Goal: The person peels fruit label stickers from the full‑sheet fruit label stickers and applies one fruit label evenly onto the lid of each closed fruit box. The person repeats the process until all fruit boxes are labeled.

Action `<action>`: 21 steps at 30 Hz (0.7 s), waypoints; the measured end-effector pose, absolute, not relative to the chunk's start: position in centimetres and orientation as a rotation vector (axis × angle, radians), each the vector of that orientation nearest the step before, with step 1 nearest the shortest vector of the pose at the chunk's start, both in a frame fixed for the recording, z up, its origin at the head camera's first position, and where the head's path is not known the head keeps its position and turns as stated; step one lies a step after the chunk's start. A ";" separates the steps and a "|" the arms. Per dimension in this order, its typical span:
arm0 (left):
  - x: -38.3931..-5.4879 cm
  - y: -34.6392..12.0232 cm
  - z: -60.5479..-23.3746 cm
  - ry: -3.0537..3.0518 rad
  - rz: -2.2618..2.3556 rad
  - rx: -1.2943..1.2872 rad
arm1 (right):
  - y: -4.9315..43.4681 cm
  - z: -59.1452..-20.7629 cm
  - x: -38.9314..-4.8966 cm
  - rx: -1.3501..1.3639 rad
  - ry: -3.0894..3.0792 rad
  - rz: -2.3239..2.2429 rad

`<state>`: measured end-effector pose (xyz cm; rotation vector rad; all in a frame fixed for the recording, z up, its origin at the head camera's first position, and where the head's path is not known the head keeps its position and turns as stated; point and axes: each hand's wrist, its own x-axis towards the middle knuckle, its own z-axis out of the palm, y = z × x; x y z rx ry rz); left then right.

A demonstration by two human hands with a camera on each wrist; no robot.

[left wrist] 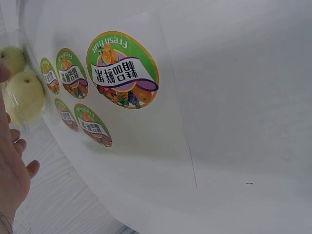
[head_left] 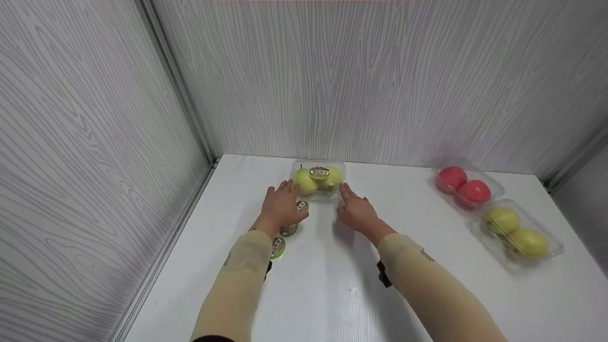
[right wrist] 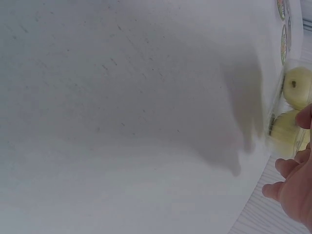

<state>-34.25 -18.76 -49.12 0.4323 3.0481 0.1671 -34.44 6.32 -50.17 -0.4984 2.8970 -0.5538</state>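
Note:
A clear plastic box (head_left: 294,166) with two yellow-green pears (head_left: 304,181) stands at the back of the white table, a round fruit sticker (head_left: 319,173) on its lid. My left hand (head_left: 281,206) is at the box's left front corner, fingers extended. On the opposite side, my right hand (head_left: 357,211) points straight fingers at the right front corner. Whether the fingertips touch the plastic is hard to tell. Several round "Fresh fruit" stickers (left wrist: 122,69) lie on a sheet under and beside the left hand, which partly covers them in the head view.
To the right sits a clear box (head_left: 496,187) with two red fruits (head_left: 476,191). Nearer, another clear box (head_left: 553,248) holds two yellow-green fruits (head_left: 529,243). Grey wood-grain panels (head_left: 332,85) border the table (head_left: 323,294) at the back and sides.

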 end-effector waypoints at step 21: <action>-31.7 -16.3 -46.4 3.066 0.295 0.433 | 9.3 -47.9 -31.5 -0.345 2.903 -0.763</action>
